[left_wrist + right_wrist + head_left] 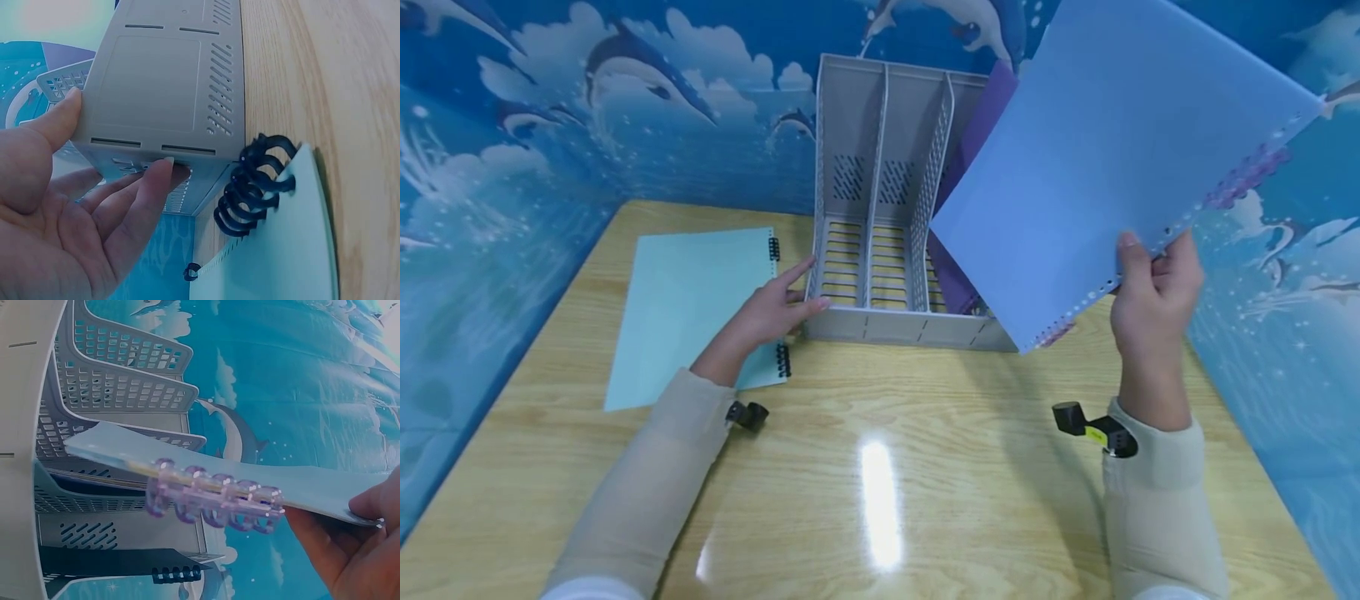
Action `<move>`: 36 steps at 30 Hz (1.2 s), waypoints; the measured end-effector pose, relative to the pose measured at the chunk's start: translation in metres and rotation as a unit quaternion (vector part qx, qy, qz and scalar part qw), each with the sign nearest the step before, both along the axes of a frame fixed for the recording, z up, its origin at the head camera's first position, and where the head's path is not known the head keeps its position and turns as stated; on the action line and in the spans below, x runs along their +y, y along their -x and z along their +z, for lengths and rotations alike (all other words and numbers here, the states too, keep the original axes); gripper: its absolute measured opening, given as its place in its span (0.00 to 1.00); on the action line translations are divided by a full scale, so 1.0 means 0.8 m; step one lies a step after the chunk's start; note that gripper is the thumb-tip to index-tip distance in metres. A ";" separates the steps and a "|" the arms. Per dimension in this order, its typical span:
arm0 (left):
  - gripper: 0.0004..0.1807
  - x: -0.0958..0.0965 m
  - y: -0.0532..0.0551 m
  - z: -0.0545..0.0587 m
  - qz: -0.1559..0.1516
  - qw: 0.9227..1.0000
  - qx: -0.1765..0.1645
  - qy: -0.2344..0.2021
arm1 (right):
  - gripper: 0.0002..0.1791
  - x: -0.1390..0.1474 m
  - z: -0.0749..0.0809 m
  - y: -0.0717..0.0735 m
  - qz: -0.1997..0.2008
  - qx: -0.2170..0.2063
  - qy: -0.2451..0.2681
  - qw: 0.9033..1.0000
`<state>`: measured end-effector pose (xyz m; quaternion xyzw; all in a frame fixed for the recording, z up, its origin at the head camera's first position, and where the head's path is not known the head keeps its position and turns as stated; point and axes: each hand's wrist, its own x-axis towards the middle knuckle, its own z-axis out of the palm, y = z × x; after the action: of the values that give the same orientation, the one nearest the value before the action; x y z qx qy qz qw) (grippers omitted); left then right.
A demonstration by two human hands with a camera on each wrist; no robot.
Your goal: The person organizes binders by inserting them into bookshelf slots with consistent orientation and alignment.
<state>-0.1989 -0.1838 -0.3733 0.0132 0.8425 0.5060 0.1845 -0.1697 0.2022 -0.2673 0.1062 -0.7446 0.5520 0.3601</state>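
Observation:
A blue spiral notebook (1112,150) with purple rings (215,497) is held up and tilted at the right in the head view. My right hand (1153,292) pinches it by its ring-bound edge, thumb on the cover and fingers behind. Its low corner overlaps the right part of a grey file organizer (895,325) with upright dividers. My left hand (767,310) grips the organizer's front left corner, thumb and fingers round the edge. Inside the organizer's right part leans a purple notebook (955,279), partly hidden by the blue one.
A light green notebook (688,312) with black rings lies on the wooden table (820,467), under my left forearm. A dark notebook (112,559) with black rings stands in an organizer slot in the right wrist view. Dolphin-print walls (700,133) enclose the table.

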 end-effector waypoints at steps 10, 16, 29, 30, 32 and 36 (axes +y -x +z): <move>0.46 -0.001 0.002 -0.001 -0.002 1.000 -0.003 -0.001 | 0.09 0.001 0.000 -0.001 -0.008 -0.006 -0.006 1.000; 0.45 -0.002 0.002 -0.001 -0.004 1.000 0.002 0.005 | 0.06 -0.001 0.004 -0.004 -0.032 -0.005 -0.034 0.999; 0.45 0.001 0.002 -0.002 0.005 1.000 -0.005 0.003 | 0.13 -0.020 -0.010 0.013 -0.060 0.016 -0.067 0.996; 0.45 0.001 0.002 -0.002 0.006 1.000 -0.006 0.002 | 0.12 -0.022 -0.010 0.014 -0.058 0.020 -0.069 0.996; 0.45 0.000 0.002 -0.002 0.006 1.000 -0.008 0.000 | 0.12 -0.025 -0.012 0.016 -0.056 0.025 -0.071 0.996; 0.45 -0.001 0.002 -0.002 0.007 1.000 -0.012 -0.008 | 0.12 -0.032 -0.014 0.018 -0.053 0.025 -0.081 0.995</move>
<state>-0.2006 -0.1844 -0.3747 0.0033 0.8361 0.5144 0.1908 -0.1842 0.1767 -0.2787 0.1090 -0.7820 0.4676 0.3974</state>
